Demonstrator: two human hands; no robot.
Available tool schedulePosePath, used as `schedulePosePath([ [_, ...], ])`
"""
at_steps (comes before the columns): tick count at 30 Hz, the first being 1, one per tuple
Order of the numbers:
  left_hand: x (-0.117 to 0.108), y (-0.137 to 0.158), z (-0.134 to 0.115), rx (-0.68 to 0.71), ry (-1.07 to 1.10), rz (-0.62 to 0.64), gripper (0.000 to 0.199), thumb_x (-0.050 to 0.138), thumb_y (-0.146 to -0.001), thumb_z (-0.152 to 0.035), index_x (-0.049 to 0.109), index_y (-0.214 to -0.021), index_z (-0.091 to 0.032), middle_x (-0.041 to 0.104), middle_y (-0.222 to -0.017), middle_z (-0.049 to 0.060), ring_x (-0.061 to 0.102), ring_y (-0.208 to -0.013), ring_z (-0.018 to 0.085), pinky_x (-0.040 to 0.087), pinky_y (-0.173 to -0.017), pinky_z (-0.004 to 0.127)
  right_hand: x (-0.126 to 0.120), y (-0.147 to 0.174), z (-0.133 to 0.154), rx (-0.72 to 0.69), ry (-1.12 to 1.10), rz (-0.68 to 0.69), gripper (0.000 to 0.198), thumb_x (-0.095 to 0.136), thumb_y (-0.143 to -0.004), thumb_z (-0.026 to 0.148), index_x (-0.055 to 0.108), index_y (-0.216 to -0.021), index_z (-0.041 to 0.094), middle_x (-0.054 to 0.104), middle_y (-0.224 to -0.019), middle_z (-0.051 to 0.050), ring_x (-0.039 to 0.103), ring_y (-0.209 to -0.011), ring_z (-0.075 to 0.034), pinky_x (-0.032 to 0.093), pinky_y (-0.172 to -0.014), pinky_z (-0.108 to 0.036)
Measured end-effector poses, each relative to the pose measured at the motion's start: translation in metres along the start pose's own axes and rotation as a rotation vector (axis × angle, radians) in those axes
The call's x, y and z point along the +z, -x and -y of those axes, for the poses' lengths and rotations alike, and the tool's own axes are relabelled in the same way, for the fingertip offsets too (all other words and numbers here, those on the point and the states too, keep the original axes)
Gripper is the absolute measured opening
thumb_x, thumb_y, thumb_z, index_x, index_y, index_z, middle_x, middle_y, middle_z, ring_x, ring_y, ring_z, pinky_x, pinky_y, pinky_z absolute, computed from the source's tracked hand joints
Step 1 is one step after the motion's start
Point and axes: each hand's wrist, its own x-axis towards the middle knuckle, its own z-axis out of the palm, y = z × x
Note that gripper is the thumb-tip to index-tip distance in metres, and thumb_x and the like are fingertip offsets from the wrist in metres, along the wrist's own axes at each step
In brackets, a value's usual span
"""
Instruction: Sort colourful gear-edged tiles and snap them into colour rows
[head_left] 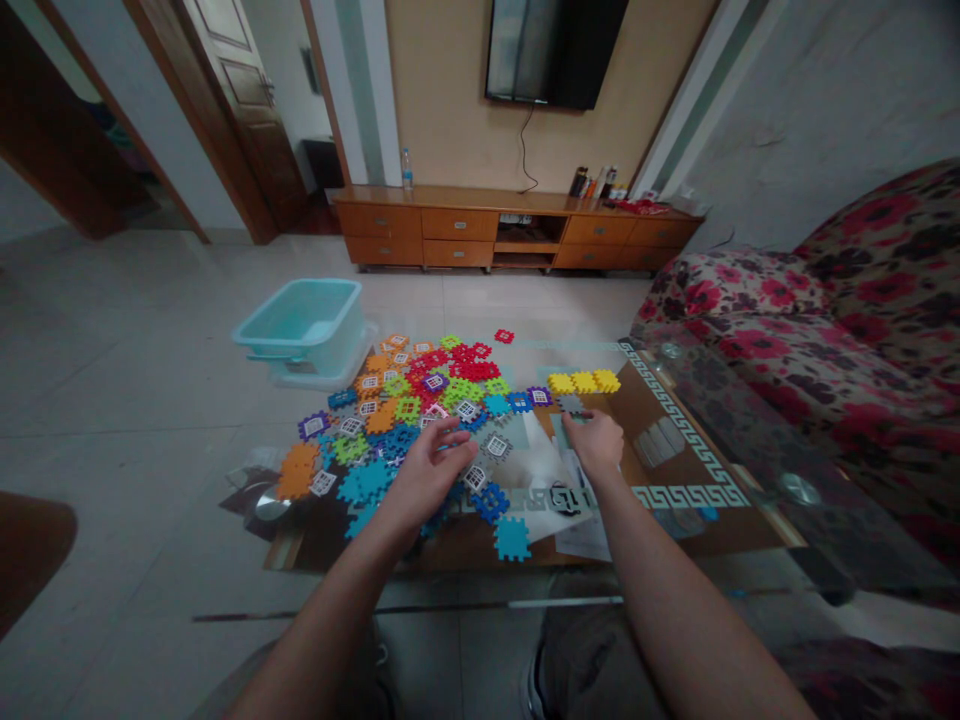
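My left hand (437,462) hovers at the right side of a heap of plastic interlocking tiles, thumb and fingers apart, with nothing seen between them. Just right of it lies a grey tile (496,447) with a white window insert. My right hand (598,442) is closed, its fingertips at the near edge of a grey interlocking tile (570,404). Beyond that tile stand yellow tiles (583,382) in short stacks, side by side. The heap includes red tiles (476,369), orange tiles (298,470) and turquoise tiles (365,484). A lone turquoise tile (513,538) lies near the front edge.
The glass table (675,450) has a patterned border, with papers (581,535) visible through it. A light teal tub (300,320) sits at the far left corner. Flowered sofa (750,310) on the right; a wooden TV cabinet (457,225) stands against the wall.
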Motion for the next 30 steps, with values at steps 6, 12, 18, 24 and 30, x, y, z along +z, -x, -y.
schedulePosePath([
  [6,-0.0009,0.0005,-0.0001,0.005,-0.009,0.000,0.055,0.078,-0.077,-0.041,0.056,-0.122,-0.019,0.064,-0.123,0.014,0.064,-0.111,0.026,0.049,-0.097,0.041,-0.0001,-0.0009,0.0001,0.030,-0.013,0.018,0.050,0.065,-0.079,0.051,0.073,-0.114,0.016,0.074,-0.106,-0.020,0.069,-0.103,-0.036,0.055,-0.086,-0.044],
  [12,-0.0010,0.0003,0.0013,0.009,-0.016,-0.002,0.055,0.078,-0.076,-0.043,0.056,-0.122,-0.020,0.065,-0.123,0.014,0.064,-0.111,0.026,0.050,-0.096,0.041,-0.0031,0.0009,0.0028,0.047,-0.018,0.033,0.054,0.066,-0.078,0.052,0.072,-0.116,0.014,0.073,-0.107,-0.022,0.069,-0.104,-0.036,0.054,-0.087,-0.042],
  [18,-0.0012,-0.0007,0.0030,0.018,-0.046,0.000,0.057,0.078,-0.074,-0.047,0.057,-0.119,-0.020,0.066,-0.120,0.014,0.065,-0.108,0.026,0.052,-0.093,0.041,-0.0037,0.0017,0.0032,0.037,-0.019,0.034,0.050,0.066,-0.079,0.049,0.072,-0.114,0.014,0.073,-0.105,-0.021,0.070,-0.102,-0.033,0.054,-0.087,-0.040],
  [24,-0.0005,0.0010,0.0012,0.011,-0.065,0.019,0.054,0.075,-0.076,-0.047,0.056,-0.117,-0.019,0.064,-0.122,0.014,0.065,-0.107,0.025,0.051,-0.094,0.040,-0.0032,0.0022,0.0033,0.022,-0.005,0.026,0.048,0.066,-0.079,0.047,0.071,-0.115,0.015,0.073,-0.105,-0.020,0.070,-0.102,-0.034,0.054,-0.086,-0.042],
  [30,0.0001,0.0029,-0.0013,-0.001,-0.087,0.018,0.049,0.075,-0.077,-0.046,0.056,-0.115,-0.021,0.065,-0.120,0.013,0.065,-0.108,0.025,0.051,-0.095,0.042,-0.0042,0.0033,0.0043,0.013,-0.016,0.035,0.048,0.066,-0.080,0.046,0.071,-0.115,0.013,0.073,-0.106,-0.021,0.069,-0.104,-0.032,0.053,-0.087,-0.039],
])
